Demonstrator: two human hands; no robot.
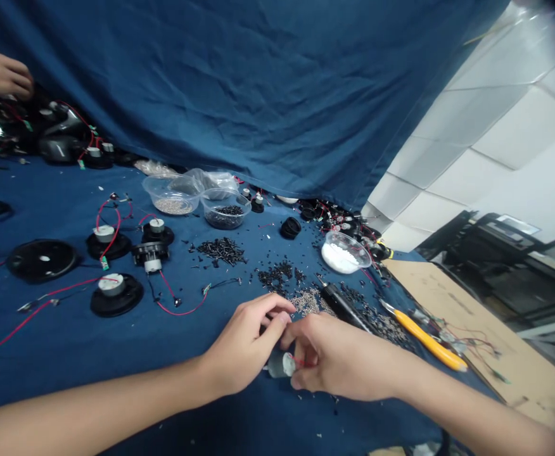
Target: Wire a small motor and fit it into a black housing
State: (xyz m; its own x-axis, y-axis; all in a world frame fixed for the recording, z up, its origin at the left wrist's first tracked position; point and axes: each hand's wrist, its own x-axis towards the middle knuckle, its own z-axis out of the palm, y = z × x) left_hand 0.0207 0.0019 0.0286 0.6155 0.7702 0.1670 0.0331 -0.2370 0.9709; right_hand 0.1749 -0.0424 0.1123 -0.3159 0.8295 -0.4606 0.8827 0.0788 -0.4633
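Left hand (244, 348) and right hand (339, 361) are pinching together on a small motor (280, 365) near the tabletop's (68, 354) front edge; several wired black discs (116, 294) are lying finished-looking toward the left edge, screw piles (223, 250) remaining.

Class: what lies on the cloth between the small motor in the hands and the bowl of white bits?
Head view: a silver screw pile and a black screwdriver.

Small grey cylindrical motor (281, 365), lying sideways, pale end up.

Legible text, labels, brands, numbers, signs: none. No item on the blue cloth or the board at its right edge carries readable marking.
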